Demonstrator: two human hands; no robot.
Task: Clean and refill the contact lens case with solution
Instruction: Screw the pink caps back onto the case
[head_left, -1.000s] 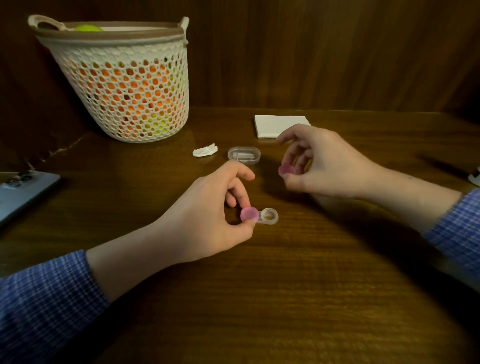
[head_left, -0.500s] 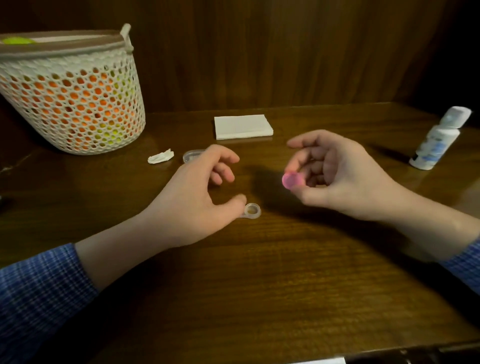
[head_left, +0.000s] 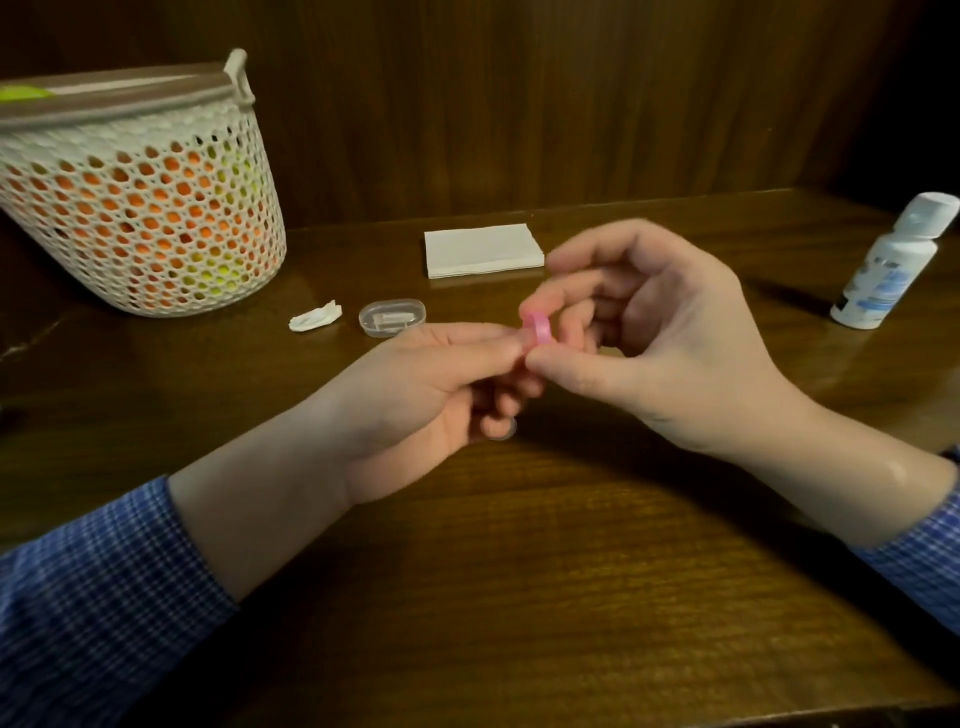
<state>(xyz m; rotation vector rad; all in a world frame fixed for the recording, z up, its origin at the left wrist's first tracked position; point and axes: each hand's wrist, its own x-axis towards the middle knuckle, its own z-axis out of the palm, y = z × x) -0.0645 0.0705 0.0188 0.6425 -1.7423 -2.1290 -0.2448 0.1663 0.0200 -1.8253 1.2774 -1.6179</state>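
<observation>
— Right hand (head_left: 660, 332) pinching the pink cap (head_left: 536, 327) on edge between thumb and fingertips; left hand (head_left: 441, 384) touching the cap with fingertips, possibly sharing the pinch, hard to tell.

— And the lens case (head_left: 503, 432)?

— Flat on the worktop (head_left: 571, 571) mid-way across, mostly hidden under the left fingers, only a clear rim showing.

— Best handling?

— Probably wiping the cap's inside with a light grip, avoiding a drop. Tissue stack (head_left: 480, 250) toward the far edge; solution bottle (head_left: 891, 270) near the right edge.
</observation>
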